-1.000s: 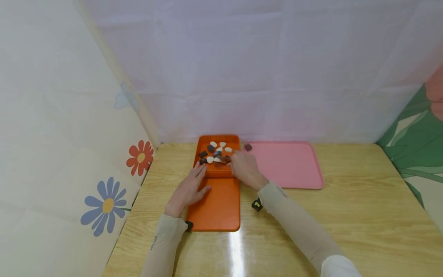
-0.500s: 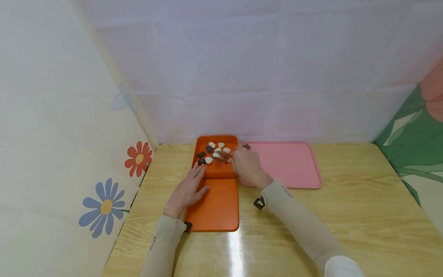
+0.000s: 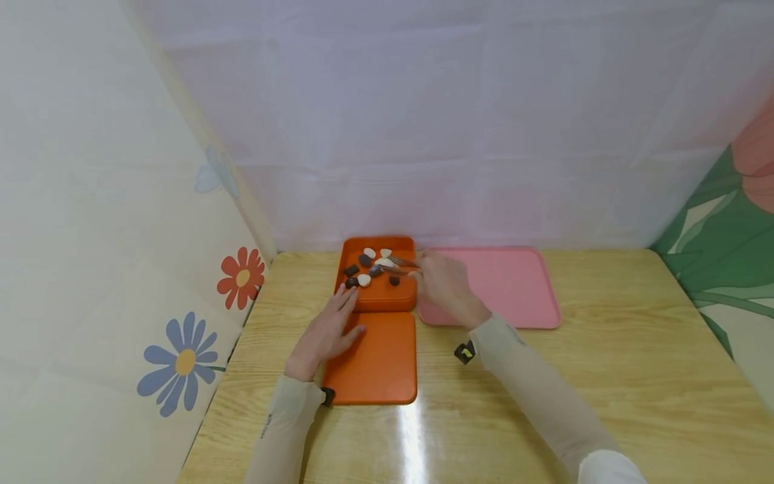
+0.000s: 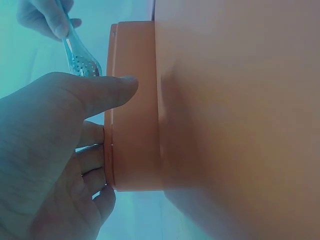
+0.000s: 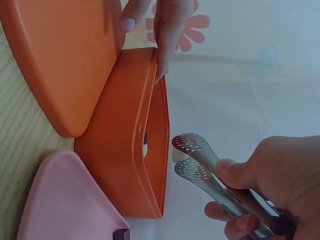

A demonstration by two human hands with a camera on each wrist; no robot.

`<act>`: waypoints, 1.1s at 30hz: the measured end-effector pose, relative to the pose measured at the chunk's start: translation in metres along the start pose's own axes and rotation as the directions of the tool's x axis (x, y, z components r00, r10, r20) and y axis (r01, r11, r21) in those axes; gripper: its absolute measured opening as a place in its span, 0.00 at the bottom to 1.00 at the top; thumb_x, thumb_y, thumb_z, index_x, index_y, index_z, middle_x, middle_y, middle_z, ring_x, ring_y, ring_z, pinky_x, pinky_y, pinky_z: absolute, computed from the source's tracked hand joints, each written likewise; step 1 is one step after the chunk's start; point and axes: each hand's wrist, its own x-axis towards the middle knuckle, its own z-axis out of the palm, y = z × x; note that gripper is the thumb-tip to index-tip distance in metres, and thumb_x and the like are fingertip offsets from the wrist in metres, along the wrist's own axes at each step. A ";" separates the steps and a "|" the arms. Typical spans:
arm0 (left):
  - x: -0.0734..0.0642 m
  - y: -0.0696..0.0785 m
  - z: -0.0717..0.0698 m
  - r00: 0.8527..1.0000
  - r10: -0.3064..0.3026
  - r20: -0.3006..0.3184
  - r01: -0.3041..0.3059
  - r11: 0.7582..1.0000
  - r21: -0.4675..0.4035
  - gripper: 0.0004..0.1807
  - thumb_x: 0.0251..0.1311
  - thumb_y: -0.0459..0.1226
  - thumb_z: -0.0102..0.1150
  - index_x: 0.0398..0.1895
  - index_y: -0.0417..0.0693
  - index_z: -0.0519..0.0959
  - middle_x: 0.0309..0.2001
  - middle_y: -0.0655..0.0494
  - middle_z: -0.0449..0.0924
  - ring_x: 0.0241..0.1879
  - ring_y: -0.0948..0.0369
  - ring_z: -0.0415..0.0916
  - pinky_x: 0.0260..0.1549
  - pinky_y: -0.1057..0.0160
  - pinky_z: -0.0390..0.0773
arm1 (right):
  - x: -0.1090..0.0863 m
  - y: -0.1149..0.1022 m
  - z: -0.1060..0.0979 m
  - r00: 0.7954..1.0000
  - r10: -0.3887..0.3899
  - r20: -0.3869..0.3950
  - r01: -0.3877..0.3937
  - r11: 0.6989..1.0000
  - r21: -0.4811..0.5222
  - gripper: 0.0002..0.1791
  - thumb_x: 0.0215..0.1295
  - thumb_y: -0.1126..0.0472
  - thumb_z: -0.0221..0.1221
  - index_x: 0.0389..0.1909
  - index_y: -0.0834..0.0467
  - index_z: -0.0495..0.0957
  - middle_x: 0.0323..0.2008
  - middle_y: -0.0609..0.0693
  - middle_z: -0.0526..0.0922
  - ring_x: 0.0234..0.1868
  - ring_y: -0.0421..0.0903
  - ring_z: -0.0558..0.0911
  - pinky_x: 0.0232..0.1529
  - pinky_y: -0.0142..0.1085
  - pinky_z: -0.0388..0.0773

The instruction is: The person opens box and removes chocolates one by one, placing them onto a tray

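Note:
My right hand (image 3: 449, 286) holds a pair of metal tongs (image 5: 227, 195) with perforated spoon-shaped ends. In the right wrist view, a whitish piece (image 5: 177, 155) shows between those ends, above the rim. The orange box (image 3: 377, 304) holds several small dark and white pieces, possibly chocolates, among them a black square (image 3: 352, 270), a white piece (image 3: 364, 279) and a dark piece (image 3: 394, 281). My left hand (image 3: 322, 335) rests its outstretched fingers on the box's near left rim, thumb extended along the front side. The box's floor is mostly hidden in both wrist views.
An orange lid-like panel (image 3: 377, 366) lies in front of the box on the wooden table (image 3: 484, 410). To the right is a pink tray (image 3: 508, 289) bearing a dark piece (image 5: 121, 234). A pale cloth (image 3: 387, 168) hangs close behind.
My right hand has shifted slightly right with the tongs, uncovering the dark piece near the box's front. In the head view it now covers the tray's dark piece. My left hand stays put.

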 end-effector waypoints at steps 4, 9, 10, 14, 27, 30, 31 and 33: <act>0.000 -0.001 0.001 1.000 0.002 0.001 -0.002 1.000 -0.001 0.44 0.75 0.44 0.66 0.83 0.32 0.57 0.84 0.36 0.55 0.85 0.39 0.46 0.79 0.38 0.60 | 0.001 0.008 -0.001 1.000 -0.012 -0.011 0.012 1.000 0.004 0.13 0.76 0.54 0.65 0.50 0.57 0.90 0.48 0.51 0.90 0.25 0.42 0.78 0.20 0.33 0.75; -0.001 -0.001 0.001 1.000 0.003 0.003 -0.003 1.000 0.001 0.44 0.75 0.44 0.65 0.83 0.32 0.56 0.84 0.36 0.55 0.85 0.38 0.46 0.79 0.38 0.59 | 0.000 0.015 -0.005 1.000 0.009 -0.015 -0.009 1.000 -0.011 0.17 0.77 0.51 0.64 0.56 0.56 0.89 0.53 0.52 0.90 0.30 0.44 0.83 0.22 0.34 0.77; -0.001 -0.001 0.001 1.000 0.004 0.001 -0.004 1.000 0.003 0.44 0.75 0.44 0.65 0.83 0.32 0.56 0.84 0.36 0.55 0.85 0.38 0.46 0.79 0.38 0.59 | -0.001 0.016 -0.007 1.000 0.013 -0.013 -0.014 1.000 -0.014 0.17 0.77 0.50 0.64 0.55 0.56 0.89 0.51 0.52 0.90 0.30 0.44 0.83 0.22 0.35 0.77; 0.000 -0.001 0.002 1.000 0.007 -0.005 -0.007 1.000 0.007 0.44 0.75 0.44 0.66 0.83 0.31 0.57 0.83 0.35 0.56 0.85 0.38 0.47 0.79 0.38 0.59 | -0.001 0.021 -0.012 1.000 0.031 -0.004 -0.031 0.999 -0.032 0.17 0.76 0.49 0.65 0.54 0.57 0.90 0.40 0.51 0.87 0.27 0.44 0.79 0.21 0.35 0.75; 0.001 -0.004 0.003 1.000 0.005 0.006 -0.005 1.000 0.019 0.44 0.75 0.45 0.65 0.84 0.32 0.56 0.84 0.36 0.55 0.85 0.39 0.46 0.80 0.38 0.58 | -0.002 0.055 -0.023 0.989 0.142 0.040 -0.144 0.989 0.039 0.19 0.79 0.49 0.61 0.55 0.58 0.90 0.34 0.53 0.80 0.24 0.47 0.74 0.20 0.37 0.71; 0.001 -0.003 0.002 1.000 0.004 0.007 -0.004 1.000 0.009 0.44 0.76 0.45 0.64 0.84 0.32 0.57 0.84 0.36 0.56 0.85 0.39 0.46 0.80 0.38 0.58 | -0.003 0.061 -0.024 0.987 0.157 0.037 -0.158 0.987 0.035 0.19 0.78 0.49 0.62 0.58 0.56 0.89 0.35 0.53 0.81 0.25 0.47 0.75 0.21 0.38 0.72; 0.001 -0.003 0.002 1.000 0.005 0.006 -0.005 1.000 0.006 0.44 0.76 0.45 0.64 0.84 0.32 0.57 0.84 0.36 0.56 0.85 0.40 0.46 0.80 0.38 0.58 | -0.004 0.064 -0.023 0.987 0.159 0.034 -0.161 0.986 0.034 0.19 0.78 0.49 0.62 0.59 0.56 0.89 0.35 0.53 0.81 0.25 0.47 0.75 0.21 0.39 0.73; 0.001 -0.003 0.003 1.000 0.005 0.003 -0.005 1.000 0.001 0.44 0.76 0.45 0.64 0.83 0.32 0.57 0.84 0.36 0.56 0.85 0.40 0.46 0.79 0.38 0.59 | -0.006 0.068 -0.023 0.985 0.168 0.026 -0.169 0.985 0.035 0.20 0.78 0.49 0.62 0.59 0.56 0.88 0.36 0.53 0.81 0.26 0.48 0.76 0.22 0.39 0.74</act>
